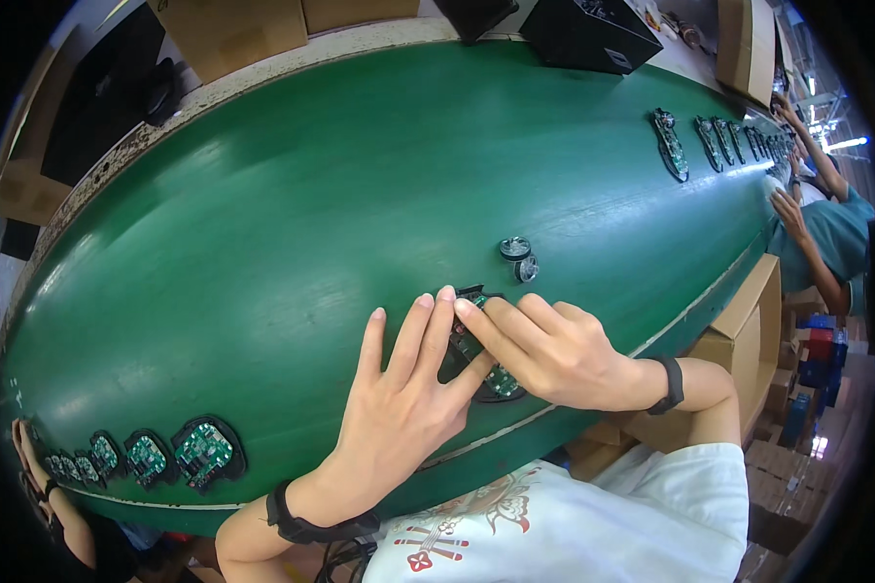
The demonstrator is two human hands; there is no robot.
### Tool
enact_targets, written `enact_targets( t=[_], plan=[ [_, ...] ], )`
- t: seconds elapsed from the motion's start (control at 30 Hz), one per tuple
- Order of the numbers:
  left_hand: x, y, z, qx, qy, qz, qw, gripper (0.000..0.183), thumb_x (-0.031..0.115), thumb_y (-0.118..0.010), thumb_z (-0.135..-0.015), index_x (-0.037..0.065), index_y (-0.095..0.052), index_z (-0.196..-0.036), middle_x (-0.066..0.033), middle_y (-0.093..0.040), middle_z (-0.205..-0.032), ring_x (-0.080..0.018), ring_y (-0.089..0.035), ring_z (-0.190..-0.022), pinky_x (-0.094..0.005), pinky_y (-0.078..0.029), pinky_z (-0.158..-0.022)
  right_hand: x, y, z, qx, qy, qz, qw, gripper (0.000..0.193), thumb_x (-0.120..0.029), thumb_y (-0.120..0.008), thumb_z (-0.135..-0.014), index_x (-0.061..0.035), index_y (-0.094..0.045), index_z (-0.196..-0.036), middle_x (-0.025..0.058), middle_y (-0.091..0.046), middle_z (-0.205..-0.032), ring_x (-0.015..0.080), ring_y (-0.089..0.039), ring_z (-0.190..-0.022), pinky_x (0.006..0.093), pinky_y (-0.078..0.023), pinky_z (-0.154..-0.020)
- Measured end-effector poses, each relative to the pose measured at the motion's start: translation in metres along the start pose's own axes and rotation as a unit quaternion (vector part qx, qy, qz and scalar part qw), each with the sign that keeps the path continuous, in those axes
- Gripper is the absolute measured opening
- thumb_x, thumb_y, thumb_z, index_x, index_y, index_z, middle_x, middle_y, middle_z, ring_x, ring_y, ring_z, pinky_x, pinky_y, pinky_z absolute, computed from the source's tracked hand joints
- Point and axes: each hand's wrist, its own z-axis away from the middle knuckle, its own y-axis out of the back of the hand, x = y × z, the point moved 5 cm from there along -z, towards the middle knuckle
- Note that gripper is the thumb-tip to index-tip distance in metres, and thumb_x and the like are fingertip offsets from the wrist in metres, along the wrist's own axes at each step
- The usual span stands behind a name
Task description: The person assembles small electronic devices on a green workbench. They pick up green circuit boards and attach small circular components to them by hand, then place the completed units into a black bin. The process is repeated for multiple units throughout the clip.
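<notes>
A black plastic housing with a green circuit board (502, 383) lies at the belt's near edge, partly covered by my hands. My left hand (408, 398) has its long fingers stretched out along the housing's left side. Its thumb reaches across the board, so the housing sits between thumb and forefinger. Over the housing's far end, my right hand (564, 355) has its fingers curled and pressed together. Whatever its fingertips pinch is hidden. Just beyond the hands are two small round clear-and-black wheels (518, 258), lying against each other.
The green belt (262, 243) carries a row of board-filled housings (209, 452) at left and another row (669, 146) at far right. A black box (591, 37) and cardboard boxes (228, 39) line the far side. Co-workers' hands (790, 214) show at both ends; an open carton (744, 325) stands right.
</notes>
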Motion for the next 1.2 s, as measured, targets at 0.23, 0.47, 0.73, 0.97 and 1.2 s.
enact_targets(
  t=[0.23,0.47,0.73,0.97,1.2],
  plan=[
    [0.0,0.006,0.003,-0.036,0.022,-0.042,0.998,0.059,0.021,-0.076,-0.075,0.031,-0.065,-0.132,-0.0162,-0.056,-0.13,-0.0287,-0.053,-0.115,-0.0588,-0.039,-0.109,0.022,0.016,0.006,0.006,-0.085,-0.102,0.991,0.041,-0.006,-0.072,-0.074,-0.0027,-0.071,-0.115,0.0036,-0.066,-0.097,0.0141,-0.06,-0.071,0.0262,-0.049,-0.049],
    [0.005,0.007,0.013,-0.057,0.0,-0.126,0.99,0.058,0.011,-0.061,-0.083,0.03,-0.061,-0.138,-0.0124,-0.055,-0.111,-0.0256,-0.048,-0.1,-0.0621,-0.038,-0.112,0.02,0.003,0.032,-0.006,-0.187,-0.266,0.946,0.02,-0.007,-0.078,-0.077,-0.0072,-0.07,-0.095,0.0027,-0.067,-0.091,0.0175,-0.066,-0.072,0.0301,-0.053,-0.052],
    [0.004,0.005,0.013,-0.031,0.019,-0.13,0.991,0.063,0.008,-0.062,-0.081,0.035,-0.059,-0.138,-0.0147,-0.054,-0.136,-0.0288,-0.049,-0.12,-0.0637,-0.037,-0.111,0.017,-0.003,0.033,0.013,-0.19,-0.263,0.946,0.019,-0.008,-0.08,-0.075,-0.0066,-0.071,-0.092,0.0023,-0.064,-0.088,0.0169,-0.059,-0.073,0.0294,-0.048,-0.048],
    [-0.003,0.001,0.01,-0.062,0.036,-0.055,0.996,0.062,0.012,-0.063,-0.083,0.035,-0.058,-0.141,-0.0199,-0.046,-0.15,-0.0352,-0.049,-0.127,-0.0631,-0.038,-0.108,0.017,-0.007,0.033,0.033,-0.174,-0.264,0.948,0.019,-0.005,-0.081,-0.073,-0.0045,-0.072,-0.09,0.0027,-0.063,-0.084,0.0164,-0.059,-0.072,0.0292,-0.046,-0.045],
    [-0.004,-0.003,0.007,-0.06,0.029,-0.03,0.997,0.062,0.016,-0.067,-0.082,0.034,-0.058,-0.141,-0.0222,-0.046,-0.149,-0.0364,-0.051,-0.125,-0.0619,-0.039,-0.107,0.025,-0.01,0.028,0.033,-0.152,-0.285,0.946,0.02,-0.002,-0.084,-0.066,-0.0052,-0.075,-0.083,0.0014,-0.066,-0.081,0.016,-0.06,-0.069,0.0277,-0.045,-0.044]
  ],
)
